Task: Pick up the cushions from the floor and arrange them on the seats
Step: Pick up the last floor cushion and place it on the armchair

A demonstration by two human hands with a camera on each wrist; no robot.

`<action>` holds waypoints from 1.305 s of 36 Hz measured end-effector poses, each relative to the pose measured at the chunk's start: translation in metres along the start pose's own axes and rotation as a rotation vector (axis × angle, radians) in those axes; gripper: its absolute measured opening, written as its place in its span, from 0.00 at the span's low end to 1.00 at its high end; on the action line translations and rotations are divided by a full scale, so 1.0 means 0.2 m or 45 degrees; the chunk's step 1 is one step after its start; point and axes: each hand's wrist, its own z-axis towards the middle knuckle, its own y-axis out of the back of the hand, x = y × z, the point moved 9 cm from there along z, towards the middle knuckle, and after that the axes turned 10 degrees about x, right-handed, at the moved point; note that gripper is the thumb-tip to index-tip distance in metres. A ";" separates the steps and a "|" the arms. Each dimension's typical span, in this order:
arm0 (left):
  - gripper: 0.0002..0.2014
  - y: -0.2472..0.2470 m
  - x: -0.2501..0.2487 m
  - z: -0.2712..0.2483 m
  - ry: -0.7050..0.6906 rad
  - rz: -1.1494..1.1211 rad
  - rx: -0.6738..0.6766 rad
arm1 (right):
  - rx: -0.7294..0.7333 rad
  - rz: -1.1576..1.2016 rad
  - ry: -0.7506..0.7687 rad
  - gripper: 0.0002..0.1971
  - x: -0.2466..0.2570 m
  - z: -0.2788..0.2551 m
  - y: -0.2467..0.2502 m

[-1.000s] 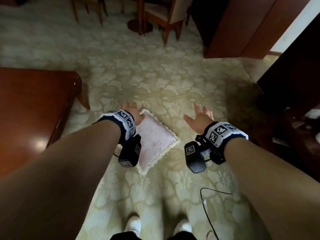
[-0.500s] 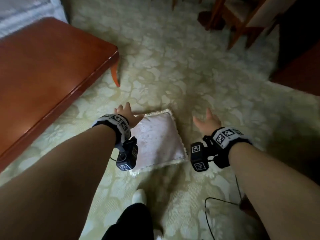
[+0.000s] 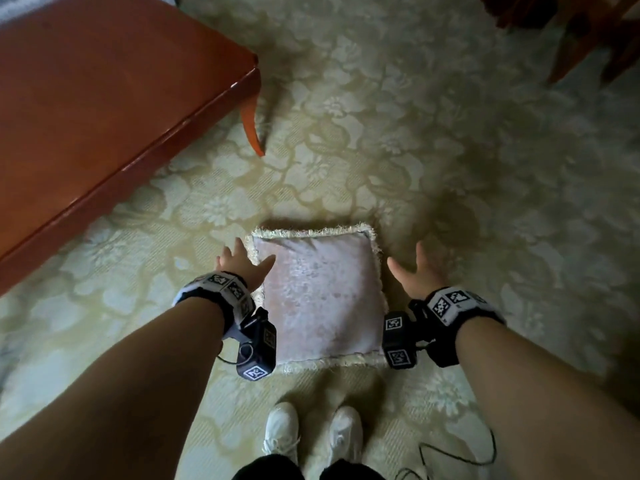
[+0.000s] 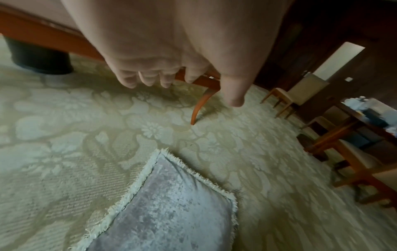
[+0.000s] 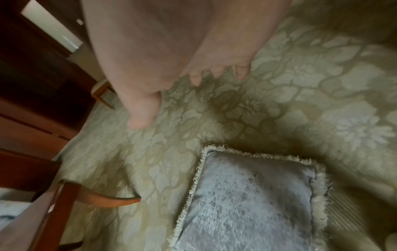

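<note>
Shoes [image 3: 313,433]: white pair, 6 o'clock in head view, toes pointing at cushion's near edge.
Cable [image 3: 457,455]: thin black loop on carpet, 5 o'clock, just right of shoes.
Wrist cameras [image 3: 257,348]: black boxes with square markers, one under each forearm, hanging at cushion's near corners.
Cushion [image 3: 320,297]: pale pink-grey, square, cream fringe all round; lies flat on carpet at frame centre, just ahead of shoes. Not lifted. Same cushion in left wrist view [image 4: 167,212] and right wrist view [image 5: 255,203], below both hands.
Left hand [image 3: 242,265]: 9 o'clock of cushion, over its far left corner. Fingers spread and straight, thumb angled over the fabric. Holds nothing. Contact with cushion: cannot tell from head view; left wrist view [image 4: 171,51] shows the hand above the cushion with carpet visible between.
Right hand [image 3: 417,275]: 3 o'clock of cushion, just beside right fringe, palm facing inward. Fingers apart, holds nothing. Right wrist view [image 5: 171,51] shows it clear of the cushion.
Carpet [image 3: 450,150]: pale green-cream, large floral pattern, covers the floor.
Table [image 3: 104,98]: low, red-brown, glossy, 10 to 11 o'clock; curved leg [image 3: 251,131] on carpet at 11 o'clock of cushion, well apart.
Chair legs [image 3: 588,36]: dark wood, 1 o'clock, far corner; detail blurred.
</note>
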 end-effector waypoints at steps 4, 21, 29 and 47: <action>0.45 -0.29 0.13 0.45 0.102 -0.115 -0.004 | 0.052 0.049 -0.038 0.62 -0.20 0.62 -0.23; 0.60 -1.27 0.63 1.70 0.306 -0.453 0.049 | 0.086 0.351 -0.267 0.56 -0.81 2.02 -0.95; 0.44 -1.39 0.69 1.75 0.309 -1.070 0.050 | 0.311 0.806 -0.290 0.67 -0.86 2.14 -1.15; 0.20 -0.36 0.44 0.80 0.125 -1.322 -0.076 | 0.243 0.661 0.024 0.54 0.00 1.06 -0.36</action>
